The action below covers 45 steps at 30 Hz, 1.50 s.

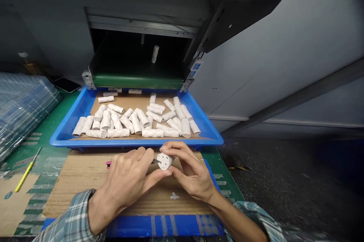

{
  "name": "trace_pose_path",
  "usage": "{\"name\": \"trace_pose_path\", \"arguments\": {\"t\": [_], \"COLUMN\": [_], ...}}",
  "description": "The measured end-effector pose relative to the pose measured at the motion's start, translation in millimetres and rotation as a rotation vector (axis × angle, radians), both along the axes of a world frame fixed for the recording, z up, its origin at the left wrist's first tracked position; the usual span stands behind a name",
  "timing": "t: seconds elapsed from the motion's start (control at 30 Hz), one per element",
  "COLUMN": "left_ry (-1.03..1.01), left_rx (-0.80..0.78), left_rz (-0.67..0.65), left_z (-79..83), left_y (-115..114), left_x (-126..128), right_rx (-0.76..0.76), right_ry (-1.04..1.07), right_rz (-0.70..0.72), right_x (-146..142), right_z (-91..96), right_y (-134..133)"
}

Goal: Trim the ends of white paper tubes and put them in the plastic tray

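Observation:
My right hand [190, 170] is shut on a short white cylinder [164, 161], whose end face with several small holes points toward me. My left hand [127, 177] grips a small tool with a pink handle [108, 164]. Its thin metal tip [156, 161] touches or nearly touches that end face. My left thumb also reaches toward the cylinder. Both hands are above a cardboard sheet [85, 185], in front of a blue plastic tray [136, 143] holding several similar white cylinders [152, 133].
A green conveyor belt [139, 81] runs from a dark opening behind the tray, with one white cylinder [155, 54] on it. A yellow-handled tool [27, 175] lies on the green mat at left, beside a plastic-wrapped stack [22, 113]. Power sockets [196, 66] sit at right.

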State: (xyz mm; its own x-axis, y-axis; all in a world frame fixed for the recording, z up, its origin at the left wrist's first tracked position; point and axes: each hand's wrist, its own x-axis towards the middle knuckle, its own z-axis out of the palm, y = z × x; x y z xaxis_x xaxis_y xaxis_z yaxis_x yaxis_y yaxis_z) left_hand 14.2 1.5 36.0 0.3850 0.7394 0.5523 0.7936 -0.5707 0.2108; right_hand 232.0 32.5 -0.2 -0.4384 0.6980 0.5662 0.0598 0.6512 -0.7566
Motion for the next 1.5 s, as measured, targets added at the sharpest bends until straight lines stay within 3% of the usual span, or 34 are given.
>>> {"name": "trace_pose_path", "arguments": {"t": [0.77,1.07,1.33,1.5], "left_ry": [-0.052,-0.105,-0.067,-0.125], "left_rx": [-0.021,0.001,-0.042,-0.09], "left_rz": [-0.023,-0.039,-0.033,-0.127], "left_z": [-6.8,-3.8,-3.5,-1.1], "left_y": [-5.1,0.3,-0.3,-1.2], "left_x": [9.7,0.7,1.7,1.3], "right_rx": [0.332,0.219,0.242,0.217], "right_ry": [0.043,0.079,0.052,0.07], "right_rz": [-0.164,-0.084,-0.079,-0.06], "right_x": [-8.3,-7.4,-7.8,-6.8], "right_z": [-1.5,-6.3,-6.0,-8.4], "right_y": [0.7,-0.7,-0.3,0.1]}}
